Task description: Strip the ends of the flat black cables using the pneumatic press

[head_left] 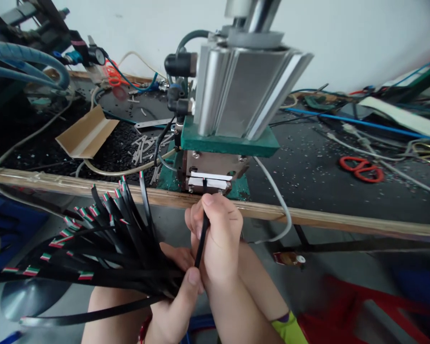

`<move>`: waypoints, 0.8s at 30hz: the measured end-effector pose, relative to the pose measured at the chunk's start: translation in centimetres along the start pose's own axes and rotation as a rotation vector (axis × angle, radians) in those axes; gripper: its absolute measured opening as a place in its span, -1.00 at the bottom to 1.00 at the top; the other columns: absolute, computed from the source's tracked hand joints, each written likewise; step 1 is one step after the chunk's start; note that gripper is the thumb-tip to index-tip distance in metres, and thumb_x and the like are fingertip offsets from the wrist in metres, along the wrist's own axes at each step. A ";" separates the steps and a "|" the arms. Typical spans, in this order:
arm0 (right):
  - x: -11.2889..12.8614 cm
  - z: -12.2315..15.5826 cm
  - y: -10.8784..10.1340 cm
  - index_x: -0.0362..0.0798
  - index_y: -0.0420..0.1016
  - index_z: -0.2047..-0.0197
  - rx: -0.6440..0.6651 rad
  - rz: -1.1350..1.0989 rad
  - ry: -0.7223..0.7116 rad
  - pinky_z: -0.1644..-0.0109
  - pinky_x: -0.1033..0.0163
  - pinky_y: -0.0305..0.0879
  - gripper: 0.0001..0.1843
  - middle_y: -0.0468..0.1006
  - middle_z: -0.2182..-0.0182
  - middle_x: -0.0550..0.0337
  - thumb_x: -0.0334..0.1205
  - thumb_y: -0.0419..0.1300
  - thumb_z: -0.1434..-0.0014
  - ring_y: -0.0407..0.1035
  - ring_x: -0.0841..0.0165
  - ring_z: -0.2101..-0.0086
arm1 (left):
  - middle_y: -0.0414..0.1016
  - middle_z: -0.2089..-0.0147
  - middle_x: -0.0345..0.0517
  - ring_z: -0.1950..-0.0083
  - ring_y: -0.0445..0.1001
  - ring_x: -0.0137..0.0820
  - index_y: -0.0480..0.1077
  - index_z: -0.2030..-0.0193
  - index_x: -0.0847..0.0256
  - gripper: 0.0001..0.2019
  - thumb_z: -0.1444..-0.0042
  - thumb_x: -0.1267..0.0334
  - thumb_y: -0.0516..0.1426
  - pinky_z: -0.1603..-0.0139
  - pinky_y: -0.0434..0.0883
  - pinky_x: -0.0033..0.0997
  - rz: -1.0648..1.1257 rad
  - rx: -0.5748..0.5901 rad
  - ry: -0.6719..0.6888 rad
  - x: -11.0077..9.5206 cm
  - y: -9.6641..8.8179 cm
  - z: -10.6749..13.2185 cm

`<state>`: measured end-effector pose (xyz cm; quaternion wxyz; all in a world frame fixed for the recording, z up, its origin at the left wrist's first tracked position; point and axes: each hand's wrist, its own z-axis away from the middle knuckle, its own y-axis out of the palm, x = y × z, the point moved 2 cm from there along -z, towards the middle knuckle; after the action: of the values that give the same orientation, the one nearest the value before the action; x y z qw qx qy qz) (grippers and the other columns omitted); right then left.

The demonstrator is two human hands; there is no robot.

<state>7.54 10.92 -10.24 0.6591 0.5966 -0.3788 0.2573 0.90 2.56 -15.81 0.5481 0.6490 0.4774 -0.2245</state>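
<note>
My left hand (pixel 177 298) is closed around a thick bundle of flat black straps (pixel 136 248), whose ends fan out leftward. Many of those ends carry short bands of green, white and red. Between the thumb and fingers of my right hand (pixel 218 229) is pinched a single black strap (pixel 201 241). Its upper end reaches into the slot, with white strips above and below, of a small press (pixel 215 167). The strap's lower part runs down to my left thumb. A silver cylinder block (pixel 236 91) stands on the green plate (pixel 229 141) of the press.
Red-handled scissors (pixel 361 169) lie on the right of the black bench (pixel 308 186), among cables and scraps. A folded cardboard piece (pixel 88 134) and grey tube offcuts (pixel 141 149) lie left of the press. A grey hose (pixel 279 200) hangs over the bench's wooden edge. A red stool (pixel 347 306) stands below right.
</note>
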 end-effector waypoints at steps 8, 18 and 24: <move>-0.2 -0.2 0.1 0.04 0.48 0.59 0.030 -0.011 -0.059 0.46 0.23 -0.04 -0.48 0.23 0.70 0.41 -0.04 0.49 -0.34 0.04 0.45 0.61 | 0.48 0.38 -0.30 0.44 0.46 -0.46 0.52 0.11 0.07 -0.87 -0.51 0.29 0.35 0.35 0.50 -0.53 -0.021 -0.022 0.021 0.1 -0.3 0.3; 0.0 -0.1 0.5 0.04 0.44 0.60 0.022 -0.030 -0.071 0.47 0.21 -0.11 -0.48 0.21 0.71 0.42 -0.07 0.46 -0.33 -0.03 0.46 0.63 | 0.49 0.40 -0.31 0.44 0.46 -0.45 0.50 0.09 0.06 -0.88 -0.54 0.29 0.32 0.34 0.49 -0.51 0.001 0.005 0.030 -0.1 -0.3 0.0; -0.4 0.0 0.0 0.04 0.44 0.58 0.029 -0.012 -0.068 0.44 0.19 -0.06 -0.48 0.20 0.69 0.42 -0.07 0.42 -0.40 -0.03 0.44 0.60 | 0.47 0.40 -0.31 0.43 0.44 -0.46 0.51 0.10 0.05 -0.88 -0.53 0.28 0.33 0.33 0.47 -0.55 0.001 -0.003 0.025 0.0 -0.3 0.1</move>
<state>7.32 11.01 -10.51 0.6386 0.6167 -0.3938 0.2383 0.67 2.43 -16.02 0.5432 0.6511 0.4842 -0.2155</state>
